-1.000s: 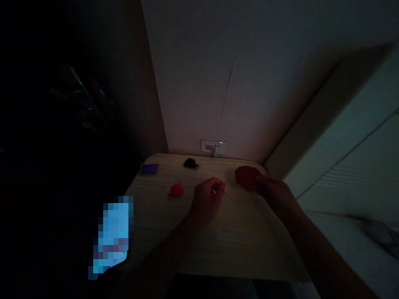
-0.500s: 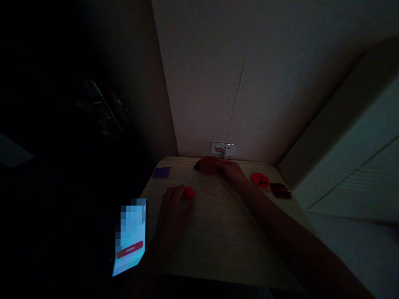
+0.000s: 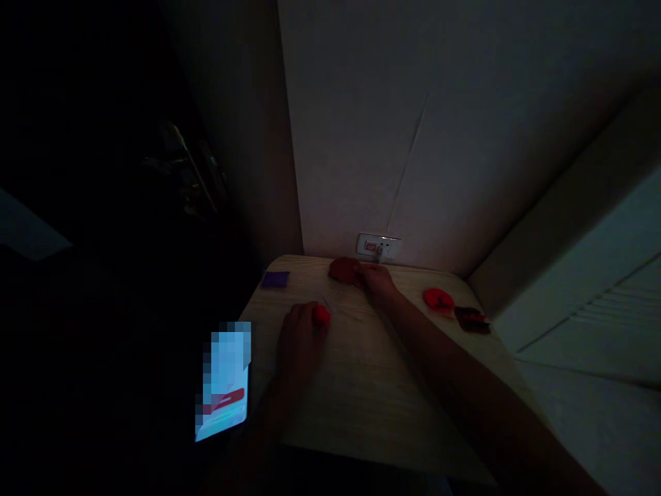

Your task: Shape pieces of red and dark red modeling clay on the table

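The scene is dim and details are faint. My left hand (image 3: 299,341) rests on the wooden table (image 3: 361,386), its fingers closed around a small red ball (image 3: 321,315). A thin line like a thread shows just above the ball. Farther back, near the wall, my right hand (image 3: 376,281) pinches the right end of a dark red, soft-looking pouch (image 3: 343,270). What the pouch holds, if anything, cannot be seen.
A purple packet (image 3: 275,279) lies at the back left. On the right are a round red piece (image 3: 438,300) with dark marks and a dark red-and-black piece (image 3: 471,319). A lit phone (image 3: 224,386) is beside the left edge. Behind, the wall carries a socket (image 3: 379,246).
My left fingers have closed in on the red ball. The black tip at the pouch's left end no longer shows. The whole view has shifted slightly.
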### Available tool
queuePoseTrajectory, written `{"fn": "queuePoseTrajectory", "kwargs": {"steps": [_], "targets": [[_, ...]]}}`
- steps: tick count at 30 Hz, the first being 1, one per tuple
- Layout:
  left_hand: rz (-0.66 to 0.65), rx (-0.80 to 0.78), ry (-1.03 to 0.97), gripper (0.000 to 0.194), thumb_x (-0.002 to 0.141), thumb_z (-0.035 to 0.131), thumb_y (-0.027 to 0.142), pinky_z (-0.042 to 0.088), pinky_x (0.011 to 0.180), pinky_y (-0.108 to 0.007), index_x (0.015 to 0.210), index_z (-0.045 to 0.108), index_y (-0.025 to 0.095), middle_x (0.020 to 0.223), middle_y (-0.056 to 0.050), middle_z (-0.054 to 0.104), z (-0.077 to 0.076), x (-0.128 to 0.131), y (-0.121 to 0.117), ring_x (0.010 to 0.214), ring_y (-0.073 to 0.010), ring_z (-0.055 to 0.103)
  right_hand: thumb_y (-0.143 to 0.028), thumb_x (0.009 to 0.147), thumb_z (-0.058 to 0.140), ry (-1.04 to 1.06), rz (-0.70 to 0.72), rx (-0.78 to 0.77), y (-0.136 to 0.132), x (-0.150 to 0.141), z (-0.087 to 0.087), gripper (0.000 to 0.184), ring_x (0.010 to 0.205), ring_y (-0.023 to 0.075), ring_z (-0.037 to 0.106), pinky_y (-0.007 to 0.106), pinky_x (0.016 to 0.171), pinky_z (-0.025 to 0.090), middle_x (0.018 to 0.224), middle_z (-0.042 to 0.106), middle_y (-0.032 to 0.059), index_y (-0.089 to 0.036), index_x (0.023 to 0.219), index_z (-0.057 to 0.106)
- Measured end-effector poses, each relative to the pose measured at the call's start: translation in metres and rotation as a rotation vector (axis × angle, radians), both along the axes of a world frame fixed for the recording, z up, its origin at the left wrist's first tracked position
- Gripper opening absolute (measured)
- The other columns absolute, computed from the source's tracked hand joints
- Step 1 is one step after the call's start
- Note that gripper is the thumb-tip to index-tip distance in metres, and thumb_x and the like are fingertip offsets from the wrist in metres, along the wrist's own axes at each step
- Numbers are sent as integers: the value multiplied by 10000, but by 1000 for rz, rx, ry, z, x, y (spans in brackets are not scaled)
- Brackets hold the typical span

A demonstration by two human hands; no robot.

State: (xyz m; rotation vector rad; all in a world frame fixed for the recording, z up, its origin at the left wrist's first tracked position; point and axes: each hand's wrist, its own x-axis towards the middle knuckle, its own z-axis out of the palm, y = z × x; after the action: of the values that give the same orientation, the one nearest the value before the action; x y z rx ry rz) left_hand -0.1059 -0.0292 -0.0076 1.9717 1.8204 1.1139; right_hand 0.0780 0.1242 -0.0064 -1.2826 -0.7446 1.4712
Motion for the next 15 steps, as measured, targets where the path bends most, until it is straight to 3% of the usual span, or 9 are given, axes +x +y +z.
{"fn": "queuePoseTrajectory", "kwargs": {"steps": [4,7,12,15], "targets": [[15,-7,-29,207,910,605,298,525,948,-448,1090,649,206,1118,-115,655,1,2,2,1027,-286,640,-352,993,651,19,-1,-17,-4,3,6,365,1105,256,668,468,919,588,1316,635,109,-176,1310,608],[39,-41,-84,267,925,589,334,521,942,-456,1150,617,192,1127,-128,675,2,5,0,1033,-298,647,-344,994,650,65,-6,-8,-8,7,13,353,1090,250,674,459,908,592,1300,643,107,-169,1299,613],[84,-103,-137,336,944,563,415,513,927,-488,1187,595,185,1124,-145,697,4,9,-5,1030,-327,655,-97,964,584,134,-47,14,-14,14,20,138,883,185,717,295,730,610,1010,750,78,-155,1025,694],[90,-69,-168,354,925,594,407,513,948,-483,1198,592,181,1144,-147,694,3,10,-6,1048,-320,654,-99,943,616,144,-79,9,-11,16,22,110,810,176,713,264,650,597,899,749,54,-168,982,692]]}}
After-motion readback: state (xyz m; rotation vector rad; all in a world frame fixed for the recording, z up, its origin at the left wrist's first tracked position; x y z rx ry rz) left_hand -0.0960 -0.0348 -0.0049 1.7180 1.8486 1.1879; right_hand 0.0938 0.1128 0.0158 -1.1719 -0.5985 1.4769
